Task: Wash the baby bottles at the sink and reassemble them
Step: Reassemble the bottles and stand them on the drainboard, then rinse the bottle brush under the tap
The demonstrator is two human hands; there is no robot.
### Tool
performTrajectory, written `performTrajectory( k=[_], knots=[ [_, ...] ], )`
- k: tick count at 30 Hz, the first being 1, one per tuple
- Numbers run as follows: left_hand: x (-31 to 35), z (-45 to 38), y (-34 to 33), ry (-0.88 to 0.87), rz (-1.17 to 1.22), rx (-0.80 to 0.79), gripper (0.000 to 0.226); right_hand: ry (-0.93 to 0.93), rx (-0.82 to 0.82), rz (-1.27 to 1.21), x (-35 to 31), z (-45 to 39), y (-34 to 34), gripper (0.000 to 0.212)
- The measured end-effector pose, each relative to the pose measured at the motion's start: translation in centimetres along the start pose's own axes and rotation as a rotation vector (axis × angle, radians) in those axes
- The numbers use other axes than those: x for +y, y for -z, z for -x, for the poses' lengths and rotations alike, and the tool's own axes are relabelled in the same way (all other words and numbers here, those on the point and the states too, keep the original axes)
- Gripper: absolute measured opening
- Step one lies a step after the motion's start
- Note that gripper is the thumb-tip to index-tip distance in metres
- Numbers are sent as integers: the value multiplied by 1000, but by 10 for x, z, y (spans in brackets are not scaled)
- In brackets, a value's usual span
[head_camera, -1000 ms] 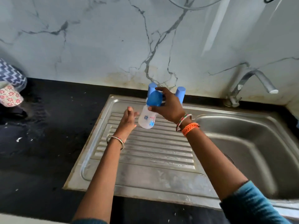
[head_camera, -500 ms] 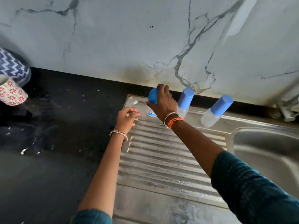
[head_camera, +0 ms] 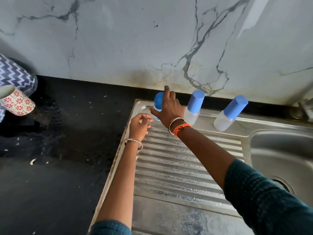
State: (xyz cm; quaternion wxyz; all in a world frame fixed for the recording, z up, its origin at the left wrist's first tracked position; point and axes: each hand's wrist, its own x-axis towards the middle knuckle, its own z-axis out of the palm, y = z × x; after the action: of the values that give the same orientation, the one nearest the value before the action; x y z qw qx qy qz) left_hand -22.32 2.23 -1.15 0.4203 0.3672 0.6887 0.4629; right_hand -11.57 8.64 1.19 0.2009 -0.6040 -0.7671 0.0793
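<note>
Plainly, you have three baby bottles standing capped along the back of the drainboard (head_camera: 169, 160): the left bottle (head_camera: 158, 101), the middle bottle (head_camera: 194, 106) and the right bottle (head_camera: 228, 114). Your right hand (head_camera: 169, 107) is spread loosely against the left one, fingers opening, not clamped. Your left hand (head_camera: 139, 124) is half-curled and holds nothing. Judge them light, stiff plastic, likely wet and slippery; take the clear body, not the cap. Two patterned cups (head_camera: 17, 102) sit on the desk (head_camera: 67, 133).
</note>
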Motion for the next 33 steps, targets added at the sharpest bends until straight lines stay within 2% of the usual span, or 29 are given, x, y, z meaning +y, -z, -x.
performTrajectory(
  k=[3, 6, 11, 13, 15, 18, 20, 23, 28, 31, 33],
  knots=[
    [9, 19, -6, -52, 85, 106, 13, 9, 29, -47, -6, 10, 22, 85],
    [21, 50, -27, -84, 224, 157, 9, 31, 179, -180, 2, 37, 57, 59],
    [39, 112, -110, -153, 406, 71, 23, 36, 435, -293, 72, 102, 134, 18],
    [41, 135, -161, -125, 432, -15, 23, 3, 476, -323, 121, 136, 158, 12],
    [44, 157, -220, -117, 369, -156, 22, -92, 469, -327, 183, 167, 174, 12],
    [48, 179, -313, -151, 188, -344, 18, -333, 372, -309, 290, 191, 189, 9],
    [56, 181, -371, -207, 64, -363, 13, -490, 274, -291, 360, 191, 195, 10],
    [77, 160, -438, -325, -54, -314, 27, -593, 216, -312, 436, 174, 199, 19],
    [110, 124, -508, -480, -289, -235, 30, -467, 240, -305, 491, 131, 199, 27],
    [120, 114, -524, -544, -434, -111, 26, -388, 319, -406, 498, 109, 193, 25],
    [122, 111, -526, -560, -472, -89, 26, -316, 347, -444, 493, 100, 191, 19]
  ],
)
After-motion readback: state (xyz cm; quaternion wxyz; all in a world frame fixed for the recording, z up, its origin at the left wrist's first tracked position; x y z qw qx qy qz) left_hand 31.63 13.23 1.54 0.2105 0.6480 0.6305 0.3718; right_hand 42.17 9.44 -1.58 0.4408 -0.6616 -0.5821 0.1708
